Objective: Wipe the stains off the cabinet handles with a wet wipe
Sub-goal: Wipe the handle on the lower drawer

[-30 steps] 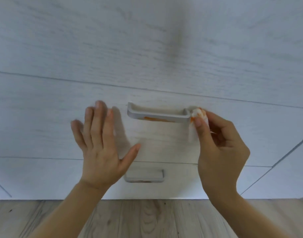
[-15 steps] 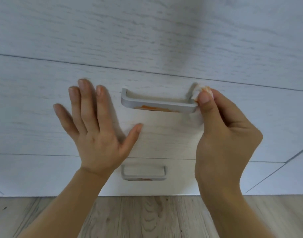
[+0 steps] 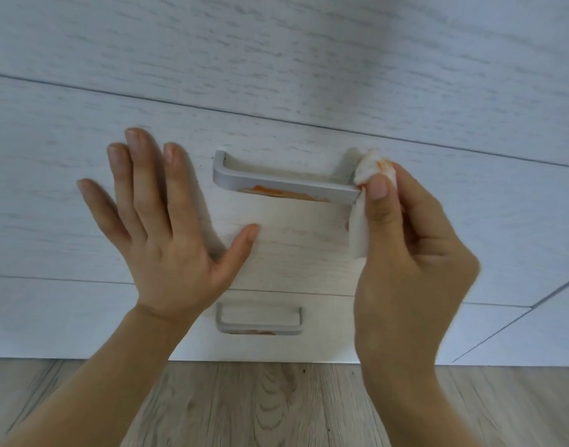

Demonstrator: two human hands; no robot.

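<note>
The right hand (image 3: pixel 412 253) is still pinching the wipe (image 3: pixel 368 171) at the upper handle's (image 3: pixel 286 183) right end, as a second ago, so the orange stain underneath is remaining. That handle is running left-right across the drawer (image 3: pixel 83 188). The left hand (image 3: pixel 160 221) is lying spread-fingered, seemingly pressing the drawer. The lower handle (image 3: pixel 259 321) is looking stained too.

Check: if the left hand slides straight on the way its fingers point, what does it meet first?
Probably nothing: the left hand points up the pale wood-grain drawer front, left of the grey metal bar handle. Only the seam above crosses its path.
</note>
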